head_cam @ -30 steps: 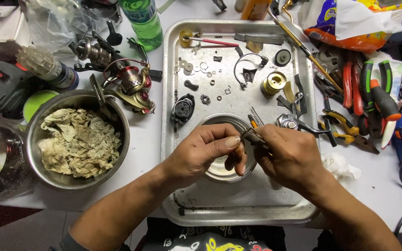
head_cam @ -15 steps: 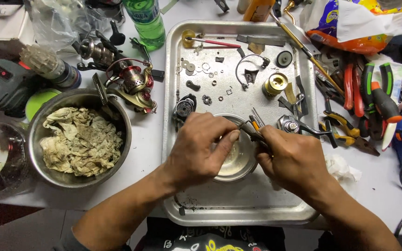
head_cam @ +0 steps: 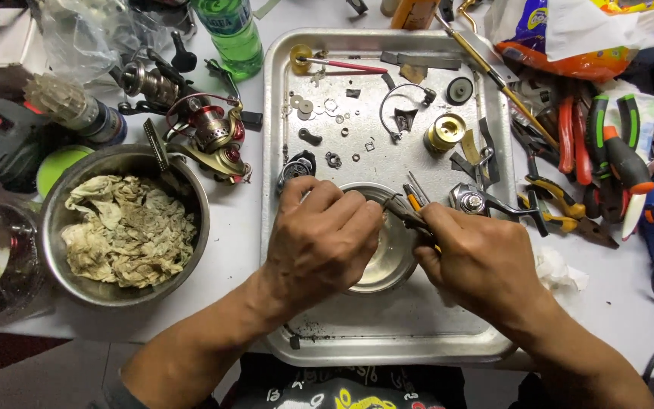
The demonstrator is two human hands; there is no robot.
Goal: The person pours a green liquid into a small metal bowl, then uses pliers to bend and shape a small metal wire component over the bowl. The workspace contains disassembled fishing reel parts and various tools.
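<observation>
Both hands over small steel bowl (head_cam: 387, 261) on tray (head_cam: 281, 151): left hand (head_cam: 323, 238) curled, its grip contents hidden; right hand (head_cam: 478, 261) closed on pliers (head_cam: 406, 214) at left fingertips; reel parts (head_cam: 327, 113) beyond lie loose, disassembly seemingly well advanced, reassembly pending

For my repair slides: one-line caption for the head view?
Left hand and right hand, gripping pliers, work over a small steel bowl in a parts tray.

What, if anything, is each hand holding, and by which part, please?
Right hand holds pliers by the handles; what the left hand holds over the small bowl is hidden.
</observation>
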